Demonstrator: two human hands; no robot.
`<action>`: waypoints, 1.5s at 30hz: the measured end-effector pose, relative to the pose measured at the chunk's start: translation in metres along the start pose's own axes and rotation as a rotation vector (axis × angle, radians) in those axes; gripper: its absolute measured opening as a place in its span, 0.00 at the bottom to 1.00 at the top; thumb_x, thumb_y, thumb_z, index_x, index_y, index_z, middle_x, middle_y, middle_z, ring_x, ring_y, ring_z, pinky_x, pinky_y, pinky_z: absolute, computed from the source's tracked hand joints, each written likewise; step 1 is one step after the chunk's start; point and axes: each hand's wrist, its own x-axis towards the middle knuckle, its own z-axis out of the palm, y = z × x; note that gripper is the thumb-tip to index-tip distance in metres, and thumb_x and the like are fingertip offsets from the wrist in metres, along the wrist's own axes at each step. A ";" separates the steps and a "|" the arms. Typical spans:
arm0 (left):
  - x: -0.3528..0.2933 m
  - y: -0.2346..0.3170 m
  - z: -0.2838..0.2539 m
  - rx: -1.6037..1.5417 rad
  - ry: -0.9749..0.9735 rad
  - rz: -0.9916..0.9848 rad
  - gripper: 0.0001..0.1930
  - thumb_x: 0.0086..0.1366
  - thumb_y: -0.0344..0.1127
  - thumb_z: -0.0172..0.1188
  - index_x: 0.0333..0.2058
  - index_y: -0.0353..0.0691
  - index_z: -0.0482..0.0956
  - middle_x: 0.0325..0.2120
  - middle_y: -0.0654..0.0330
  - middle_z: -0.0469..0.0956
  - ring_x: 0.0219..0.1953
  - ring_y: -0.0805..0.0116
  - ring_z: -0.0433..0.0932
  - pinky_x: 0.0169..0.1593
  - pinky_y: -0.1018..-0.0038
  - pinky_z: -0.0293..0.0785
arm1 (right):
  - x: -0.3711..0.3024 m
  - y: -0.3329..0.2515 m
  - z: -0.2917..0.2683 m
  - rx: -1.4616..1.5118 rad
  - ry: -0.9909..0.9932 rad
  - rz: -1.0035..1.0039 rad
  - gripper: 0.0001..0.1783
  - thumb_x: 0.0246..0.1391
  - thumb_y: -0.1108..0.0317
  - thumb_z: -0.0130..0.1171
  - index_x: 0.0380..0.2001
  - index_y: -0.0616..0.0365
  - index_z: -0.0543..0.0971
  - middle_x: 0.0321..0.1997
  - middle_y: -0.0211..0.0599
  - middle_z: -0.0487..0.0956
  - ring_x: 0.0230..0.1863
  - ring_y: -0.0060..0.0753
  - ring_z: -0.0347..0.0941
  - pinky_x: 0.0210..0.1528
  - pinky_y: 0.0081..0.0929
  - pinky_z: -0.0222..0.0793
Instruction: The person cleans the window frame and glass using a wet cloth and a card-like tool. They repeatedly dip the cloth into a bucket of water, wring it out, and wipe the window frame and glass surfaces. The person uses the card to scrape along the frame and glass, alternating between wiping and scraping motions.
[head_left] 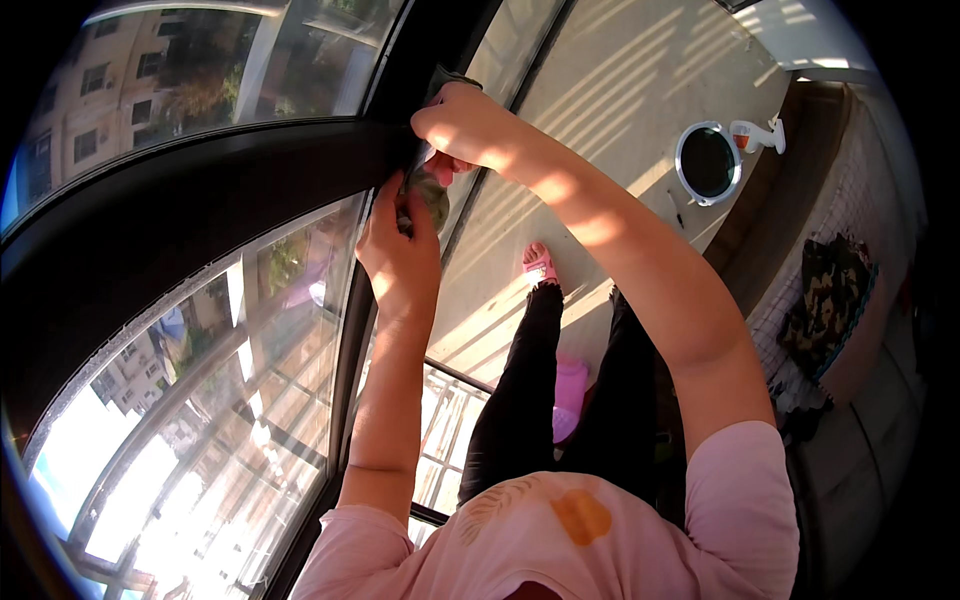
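A crumpled grey-green cloth [430,203] lies against the dark window frame [330,150], between my two hands. My left hand [393,250] is closed on its lower part, thumb and fingers pinching the fabric. Just above, my right hand [465,125] is bent over the frame's edge with its fingers curled around the cloth; a darker edge of fabric sticks out above the knuckles. Part of the right fingers is hidden behind the hand and the cloth. Glass panes [230,370] spread to the left of both hands.
On the sunlit floor at the right stand a round white bucket [683,182] with a dark inside and a white spray bottle [757,136]. A small dark object [676,211] lies nearby. Camouflage fabric [828,300] rests on a ledge. My foot wears a pink slipper [540,268].
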 end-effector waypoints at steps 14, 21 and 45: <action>-0.006 0.003 -0.005 -0.019 0.114 0.004 0.08 0.59 0.31 0.56 0.37 0.37 0.79 0.26 0.53 0.79 0.25 0.67 0.78 0.32 0.76 0.72 | -0.010 0.003 0.010 0.277 -0.023 0.179 0.07 0.43 0.71 0.47 0.20 0.64 0.70 0.18 0.42 0.74 0.13 0.24 0.68 0.13 0.17 0.59; -0.002 -0.013 0.006 0.048 0.144 0.067 0.07 0.59 0.31 0.55 0.34 0.34 0.78 0.24 0.48 0.77 0.26 0.57 0.78 0.32 0.72 0.72 | 0.008 0.010 0.012 0.342 -0.059 0.144 0.10 0.46 0.67 0.49 0.22 0.65 0.72 0.20 0.42 0.75 0.16 0.25 0.71 0.18 0.18 0.64; 0.000 -0.002 0.010 0.134 0.037 0.074 0.07 0.62 0.29 0.50 0.36 0.34 0.73 0.29 0.45 0.75 0.30 0.44 0.74 0.32 0.60 0.72 | 0.012 0.006 -0.006 -0.013 0.069 -0.099 0.12 0.51 0.66 0.46 0.27 0.66 0.69 0.19 0.41 0.76 0.14 0.27 0.71 0.19 0.22 0.67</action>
